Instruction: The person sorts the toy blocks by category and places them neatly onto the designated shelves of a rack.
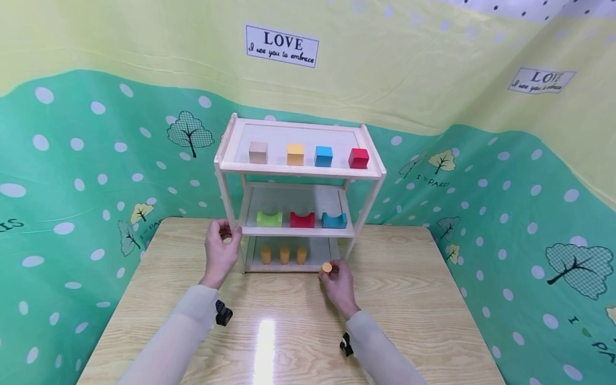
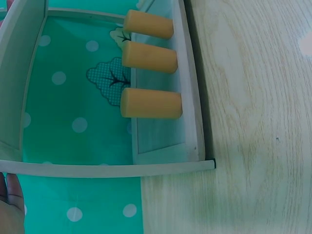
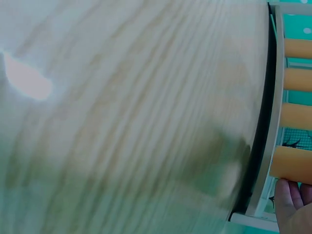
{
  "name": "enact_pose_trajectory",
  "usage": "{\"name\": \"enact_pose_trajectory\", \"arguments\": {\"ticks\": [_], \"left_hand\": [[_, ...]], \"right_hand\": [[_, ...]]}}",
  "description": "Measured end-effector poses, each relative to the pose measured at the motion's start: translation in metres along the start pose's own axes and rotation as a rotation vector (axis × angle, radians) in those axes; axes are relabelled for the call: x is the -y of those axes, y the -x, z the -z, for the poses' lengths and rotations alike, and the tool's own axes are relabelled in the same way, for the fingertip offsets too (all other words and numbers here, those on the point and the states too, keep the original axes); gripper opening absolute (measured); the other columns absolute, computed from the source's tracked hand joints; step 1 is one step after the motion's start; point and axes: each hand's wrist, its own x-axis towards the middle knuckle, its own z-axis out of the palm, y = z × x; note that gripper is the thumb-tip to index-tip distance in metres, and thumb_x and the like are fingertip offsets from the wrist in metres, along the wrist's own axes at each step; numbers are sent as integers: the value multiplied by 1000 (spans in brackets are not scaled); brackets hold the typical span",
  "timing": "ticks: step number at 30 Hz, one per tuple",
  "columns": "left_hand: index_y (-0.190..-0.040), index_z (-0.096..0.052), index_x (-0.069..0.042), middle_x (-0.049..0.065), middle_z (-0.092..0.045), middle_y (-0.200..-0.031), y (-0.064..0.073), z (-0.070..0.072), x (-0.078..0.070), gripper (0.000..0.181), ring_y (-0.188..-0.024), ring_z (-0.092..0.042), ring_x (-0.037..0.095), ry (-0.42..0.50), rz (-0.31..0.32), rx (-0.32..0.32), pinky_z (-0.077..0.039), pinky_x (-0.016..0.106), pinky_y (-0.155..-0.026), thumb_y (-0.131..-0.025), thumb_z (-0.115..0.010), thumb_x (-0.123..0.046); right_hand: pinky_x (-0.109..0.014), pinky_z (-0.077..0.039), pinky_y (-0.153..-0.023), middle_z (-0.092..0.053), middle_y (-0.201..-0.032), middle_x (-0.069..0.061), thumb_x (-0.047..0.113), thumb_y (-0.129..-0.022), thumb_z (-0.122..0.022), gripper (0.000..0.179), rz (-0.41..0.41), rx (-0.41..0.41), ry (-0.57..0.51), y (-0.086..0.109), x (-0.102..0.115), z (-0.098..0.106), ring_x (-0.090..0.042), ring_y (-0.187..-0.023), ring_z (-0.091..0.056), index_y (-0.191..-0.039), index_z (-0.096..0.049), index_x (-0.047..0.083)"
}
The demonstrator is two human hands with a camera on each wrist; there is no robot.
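Observation:
A small three-tier wooden shelf (image 1: 298,232) stands on the table. My left hand (image 1: 222,250) grips its left front post at the middle tier; in the left wrist view only a few fingertips (image 2: 14,192) show beside that post. An orange wooden cylinder (image 1: 326,268) is pinched between the thumb and fingers of my right hand (image 1: 340,286), at the bottom tier's right front. The right wrist view shows this cylinder (image 3: 292,163) above the fingers, over the bottom tier's edge. Three like cylinders (image 2: 151,103) stand in a row on the bottom tier, left of it.
The top tier holds a beige block (image 1: 258,153), a yellow block (image 1: 295,154), a blue block (image 1: 323,156) and a red block (image 1: 358,158). Notched blocks in green (image 1: 269,220), red (image 1: 302,220) and blue (image 1: 334,221) sit on the middle tier. A patterned curtain (image 1: 159,139) hangs behind.

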Motion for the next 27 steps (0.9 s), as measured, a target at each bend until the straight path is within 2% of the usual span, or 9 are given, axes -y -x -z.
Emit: {"name": "enact_pose_trajectory", "arguments": {"ticks": [5, 12, 21, 27], "left_hand": [[-105, -49, 12, 22, -51, -96, 0, 0, 0, 18, -84, -52, 24, -2, 0, 3, -47, 25, -76, -90, -57, 5], [-106, -49, 12, 22, -51, -98, 0, 1, -1, 19, -85, -52, 24, -4, 10, 8, -47, 24, -76, -91, -57, 4], [-106, -49, 12, 22, -52, -97, -1, 0, 0, 19, -84, -53, 24, -14, -8, 2, -48, 25, -76, -90, -57, 5], [-105, -50, 11, 22, -52, -96, 0, 0, -1, 18, -84, -53, 25, -13, -3, 3, -48, 28, -75, -90, -57, 5]], "right_hand": [[-31, -54, -82, -57, -102, -10, 1, -84, -69, 29, -13, 10, 11, -5, 6, -5, -21, -93, -59, -109, -54, 1], [-28, -54, -81, -57, -102, -8, 4, -84, -69, 28, 10, 8, 39, -15, 10, -14, -19, -92, -60, -108, -54, 2], [-33, -54, -84, -59, -101, -13, 1, -82, -67, 28, 30, -3, 28, -31, 18, -18, -24, -95, -61, -108, -55, -2], [-32, -55, -82, -59, -102, -12, -1, -82, -67, 29, 14, 10, 70, -38, 17, -18, -25, -95, -62, -109, -55, -1]]}}
